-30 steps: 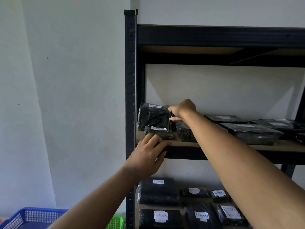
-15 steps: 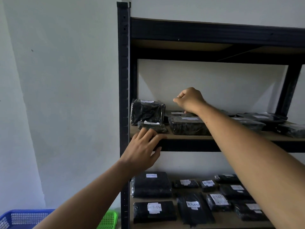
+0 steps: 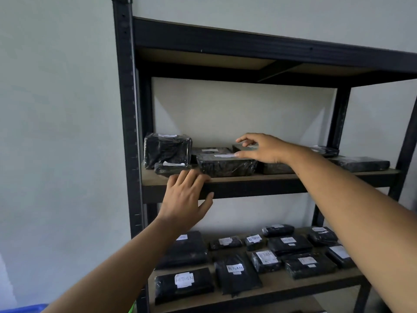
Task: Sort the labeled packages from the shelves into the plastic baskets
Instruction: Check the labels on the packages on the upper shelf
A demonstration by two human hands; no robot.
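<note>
Shelf (image 3: 259, 180) edge by left hand (image 3: 184, 199) (fingers spread).

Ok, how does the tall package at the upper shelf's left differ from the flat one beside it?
The tall package stands high and bulky; the flat package lies low and wide. The tall package sits further back than the flat package. Both: black wrap, white label on top.

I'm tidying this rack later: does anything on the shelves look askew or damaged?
Nothing looks damaged or spilled. The packages on the lower shelf lie scattered at mixed angles; one small package sits near the front edge of the upper shelf, by the left hand.
</note>
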